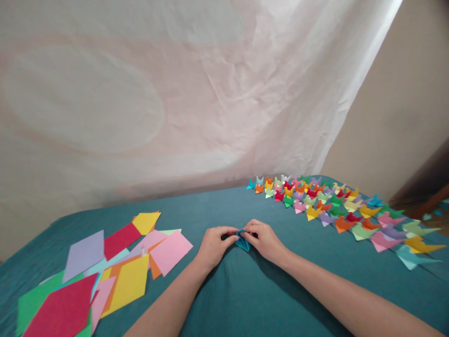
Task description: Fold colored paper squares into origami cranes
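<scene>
Between my two hands is a small folded piece of blue paper (pixel 242 243), with creased triangular flaps pointing down toward me. My left hand (pixel 218 243) pinches its left side between thumb and fingers. From the other side my right hand (pixel 264 239) grips its upper right part, fingers closed. The fingertips hide the top of the fold. Both hands are just above or resting on the green-blue cloth (pixel 224 299); I cannot tell which.
Loose coloured paper sheets, among them a red sheet (pixel 63 306) and a yellow sheet (pixel 129 283), overlap at the left. Rows of folded paper birds (pixel 345 224) in several colours stand along the right. A pale curtain (pixel 175 93) hangs behind the table.
</scene>
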`<state>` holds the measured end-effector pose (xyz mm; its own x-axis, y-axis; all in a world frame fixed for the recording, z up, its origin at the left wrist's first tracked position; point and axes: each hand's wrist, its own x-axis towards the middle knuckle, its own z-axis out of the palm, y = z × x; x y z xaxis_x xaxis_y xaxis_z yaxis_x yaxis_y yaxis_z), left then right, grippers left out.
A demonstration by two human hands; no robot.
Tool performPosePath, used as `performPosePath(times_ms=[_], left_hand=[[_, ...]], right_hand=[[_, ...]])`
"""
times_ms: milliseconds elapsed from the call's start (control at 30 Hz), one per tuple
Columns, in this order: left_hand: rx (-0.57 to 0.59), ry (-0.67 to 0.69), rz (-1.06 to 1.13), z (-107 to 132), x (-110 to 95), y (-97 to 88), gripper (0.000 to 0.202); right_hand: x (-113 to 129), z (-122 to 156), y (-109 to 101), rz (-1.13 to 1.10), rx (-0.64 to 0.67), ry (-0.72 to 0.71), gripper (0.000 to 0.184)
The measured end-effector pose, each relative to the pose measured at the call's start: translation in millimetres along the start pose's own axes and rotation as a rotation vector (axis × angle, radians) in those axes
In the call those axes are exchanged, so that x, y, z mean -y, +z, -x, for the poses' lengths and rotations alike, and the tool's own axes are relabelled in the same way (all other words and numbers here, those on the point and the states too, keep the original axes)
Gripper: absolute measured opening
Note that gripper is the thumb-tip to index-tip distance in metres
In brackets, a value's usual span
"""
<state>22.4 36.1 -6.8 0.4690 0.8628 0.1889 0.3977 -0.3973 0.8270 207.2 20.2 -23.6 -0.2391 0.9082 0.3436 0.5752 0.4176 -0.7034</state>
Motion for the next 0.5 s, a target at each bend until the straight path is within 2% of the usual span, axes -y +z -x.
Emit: performPosePath(times_ms=[233,500], left_hand=[[-0.038,-0.009,-0.064,-3,6,5.3,0.020],[-0.111,0.001,-0.213,-3,2,11.3,0.019]], right_hand=[[-4,0,0,-0.017,0.038,-0.003,0.018],[-8,1,-5,-0.034,0.089,-0.021,0.026]])
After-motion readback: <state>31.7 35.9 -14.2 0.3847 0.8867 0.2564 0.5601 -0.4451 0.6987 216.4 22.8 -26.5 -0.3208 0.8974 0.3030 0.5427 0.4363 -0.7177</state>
